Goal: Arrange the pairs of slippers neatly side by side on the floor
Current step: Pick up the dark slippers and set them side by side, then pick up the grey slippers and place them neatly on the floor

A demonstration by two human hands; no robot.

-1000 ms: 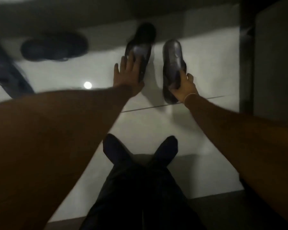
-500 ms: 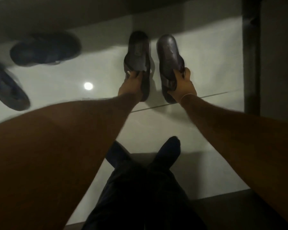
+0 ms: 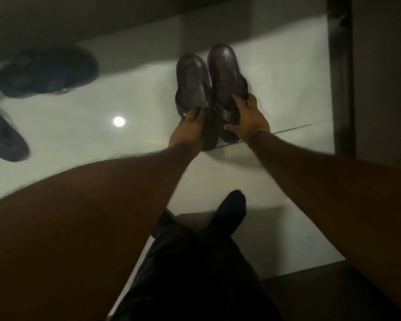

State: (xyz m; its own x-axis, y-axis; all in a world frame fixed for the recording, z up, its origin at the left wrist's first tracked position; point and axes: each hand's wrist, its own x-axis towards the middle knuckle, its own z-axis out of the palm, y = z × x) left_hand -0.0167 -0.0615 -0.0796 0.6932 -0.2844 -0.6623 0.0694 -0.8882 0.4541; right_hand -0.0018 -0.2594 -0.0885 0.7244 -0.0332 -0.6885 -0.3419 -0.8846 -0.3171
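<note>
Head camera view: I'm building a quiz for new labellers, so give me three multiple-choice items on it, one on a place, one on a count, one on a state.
1. Where do the two loose dark slippers lie?
A. left part of the floor
B. beside the right door frame
C. on the person's lap

2. How many slippers show in all?
A. two
B. four
C. six

3. What is the state of the brown pair?
A. far apart, untouched
B. stacked one on another
C. side by side, a hand on each

Answers:
1 A: one slipper and another slipper lie at the left.
2 B: those two plus the left brown slipper and right brown slipper.
3 C: the left hand and right hand grip them.
</note>
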